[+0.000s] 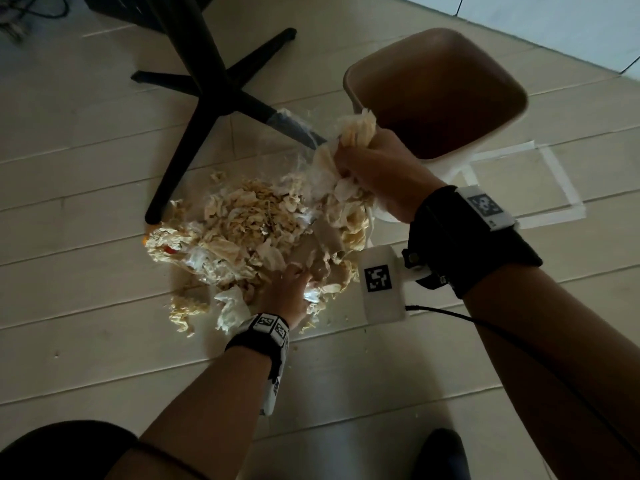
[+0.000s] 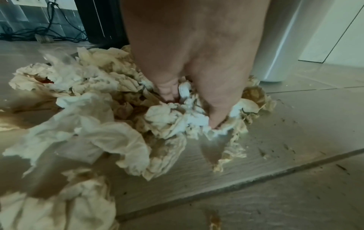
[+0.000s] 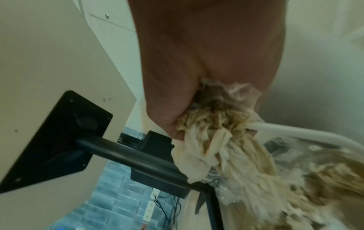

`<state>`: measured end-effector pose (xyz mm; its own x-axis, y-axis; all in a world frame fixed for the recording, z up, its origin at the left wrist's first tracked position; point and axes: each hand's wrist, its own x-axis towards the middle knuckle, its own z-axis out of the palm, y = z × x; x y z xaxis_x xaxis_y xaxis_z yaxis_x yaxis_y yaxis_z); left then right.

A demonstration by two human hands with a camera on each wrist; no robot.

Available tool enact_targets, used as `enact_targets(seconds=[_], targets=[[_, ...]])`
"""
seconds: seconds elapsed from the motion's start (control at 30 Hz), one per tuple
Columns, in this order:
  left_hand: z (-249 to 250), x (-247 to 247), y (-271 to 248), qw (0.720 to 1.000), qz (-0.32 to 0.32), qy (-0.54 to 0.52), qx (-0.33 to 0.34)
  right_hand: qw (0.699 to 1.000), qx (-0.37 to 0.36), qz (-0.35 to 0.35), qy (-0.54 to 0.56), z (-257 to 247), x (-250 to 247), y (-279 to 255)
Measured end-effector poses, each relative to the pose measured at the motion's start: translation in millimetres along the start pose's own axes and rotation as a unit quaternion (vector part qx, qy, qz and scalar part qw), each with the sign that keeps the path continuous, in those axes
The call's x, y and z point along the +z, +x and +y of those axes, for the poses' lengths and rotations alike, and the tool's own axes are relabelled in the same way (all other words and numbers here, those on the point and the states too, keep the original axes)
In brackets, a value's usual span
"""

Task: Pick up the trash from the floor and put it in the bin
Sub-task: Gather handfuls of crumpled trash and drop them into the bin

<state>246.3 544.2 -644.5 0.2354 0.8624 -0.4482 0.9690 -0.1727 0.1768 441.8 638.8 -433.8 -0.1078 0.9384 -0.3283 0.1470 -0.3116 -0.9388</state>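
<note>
A pile of trash (image 1: 242, 233), made of crumpled stained tissues, noodle-like scraps and clear plastic, lies on the pale floor. My left hand (image 1: 298, 277) is dug into its near edge; in the left wrist view the thumb and fingers (image 2: 214, 115) curl into white tissue (image 2: 177, 118). My right hand (image 1: 349, 157) grips a wad of tissues and plastic (image 1: 356, 133), held up beside the near-left rim of the bin (image 1: 349, 81). The bin is white outside and brown inside. In the right wrist view the wad (image 3: 216, 129) trails down from my fist toward the bin rim (image 3: 295, 129).
A black table base (image 1: 211, 91) spreads its legs just left of the bin; one leg reaches the pile's far side. A taped square (image 1: 554, 188) marks the floor beside the bin. Crumbs (image 2: 285, 147) dot the floor. My knee (image 1: 62, 452) and shoe (image 1: 440, 455) are at the bottom.
</note>
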Motion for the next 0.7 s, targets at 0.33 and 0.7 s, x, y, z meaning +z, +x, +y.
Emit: enact_targets(seconds=[0.33,0.7], targets=[[9,-38,-10,0.982,0.082,-0.171,0.007,0.990,-0.055,0.129,0.012,-34,-31,3],[39,-149,-38,0.913,0.235,-0.332,0.037,0.972,-0.100,0.211,0.040,-35,-54,11]])
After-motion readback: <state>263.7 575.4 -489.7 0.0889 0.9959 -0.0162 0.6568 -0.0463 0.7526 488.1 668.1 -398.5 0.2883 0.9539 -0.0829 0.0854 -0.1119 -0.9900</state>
